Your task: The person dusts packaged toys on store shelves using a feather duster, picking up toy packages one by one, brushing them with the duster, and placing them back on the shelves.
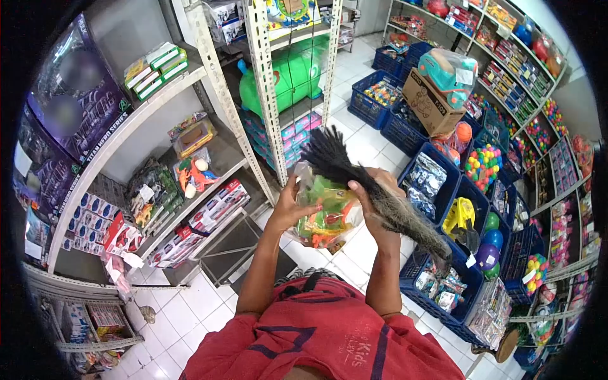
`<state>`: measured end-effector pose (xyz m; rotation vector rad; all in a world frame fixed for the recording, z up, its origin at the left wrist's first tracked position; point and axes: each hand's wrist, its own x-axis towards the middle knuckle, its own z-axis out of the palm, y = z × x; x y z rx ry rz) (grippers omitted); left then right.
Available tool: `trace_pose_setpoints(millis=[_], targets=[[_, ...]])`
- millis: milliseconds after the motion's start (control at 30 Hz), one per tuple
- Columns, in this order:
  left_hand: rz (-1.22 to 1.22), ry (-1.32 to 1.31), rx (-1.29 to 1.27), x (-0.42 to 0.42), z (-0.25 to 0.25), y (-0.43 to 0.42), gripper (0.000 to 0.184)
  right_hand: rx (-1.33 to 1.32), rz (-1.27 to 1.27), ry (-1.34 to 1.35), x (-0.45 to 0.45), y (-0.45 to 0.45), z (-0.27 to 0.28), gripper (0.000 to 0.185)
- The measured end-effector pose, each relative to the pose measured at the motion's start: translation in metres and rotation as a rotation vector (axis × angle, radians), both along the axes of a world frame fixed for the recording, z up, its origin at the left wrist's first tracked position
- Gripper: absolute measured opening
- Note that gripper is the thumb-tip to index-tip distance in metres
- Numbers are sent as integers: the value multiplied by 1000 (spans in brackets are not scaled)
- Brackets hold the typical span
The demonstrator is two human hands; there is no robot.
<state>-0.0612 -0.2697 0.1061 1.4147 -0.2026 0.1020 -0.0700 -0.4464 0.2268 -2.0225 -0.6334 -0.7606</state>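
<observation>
In front of my chest, my left hand (pixel 293 206) grips the left side of a clear plastic bag (pixel 323 218) with green and orange toys in it. My right hand (pixel 378 199) is closed around a black feather duster (pixel 335 155). The duster's dark bristly end points up and left over the top of the bag, and its greyish, dusty end (pixel 418 231) slants down to the right. The right thumb presses on the duster beside the bag.
Metal shelves (pixel 171 82) with boxed and bagged toys stand on the left. A green inflatable toy (pixel 285 79) sits on a middle shelf. Blue crates (pixel 446 168) of toys and balls line the right, with a cardboard box (pixel 430 104) on top. White tiles (pixel 361 250) cover the floor.
</observation>
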Motion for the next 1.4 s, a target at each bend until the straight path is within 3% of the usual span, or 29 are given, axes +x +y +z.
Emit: trace_pose_setpoints(millis=[100,200,233,367,467,500,600,633,767,900,1000,1133,1200,1300,1400], targets=[[-19,-55,100,-6,10,4,87,-32,-108,75,14,-6,-17,24],[-89,0,116,-10,13,11,83,22,102,241,11,-8,-19,27],[-61,10,171,-8,-1,14,84,39,217,142,14,-7,-21,30],[-58,-18,455,-15,19,20,89,156,221,417,17,-2,-24,26],[-43,6,855,-28,56,12,89,218,254,456,30,-3,-35,34],[-29,-112,923,-30,57,10,86,220,322,588,35,-6,-40,44],[-77,-111,1019,-25,59,11,84,219,614,620,33,-8,-41,55],[-72,-111,1066,-24,63,10,81,176,660,607,46,-9,-64,72],[-76,-135,1167,-18,65,15,82,350,791,978,40,-6,-66,99],[-140,-174,1125,-12,74,28,83,192,902,579,39,0,-79,111],[-214,-56,1194,-6,86,31,82,58,762,451,30,7,-69,111],[-138,-181,1205,1,79,36,80,224,599,422,41,20,-99,98],[-131,-173,1219,-1,82,34,79,506,645,570,44,26,-104,87],[-56,-251,1205,-6,71,31,83,316,609,344,46,21,-99,78],[24,-298,1185,-9,68,29,82,432,605,407,51,23,-108,78]])
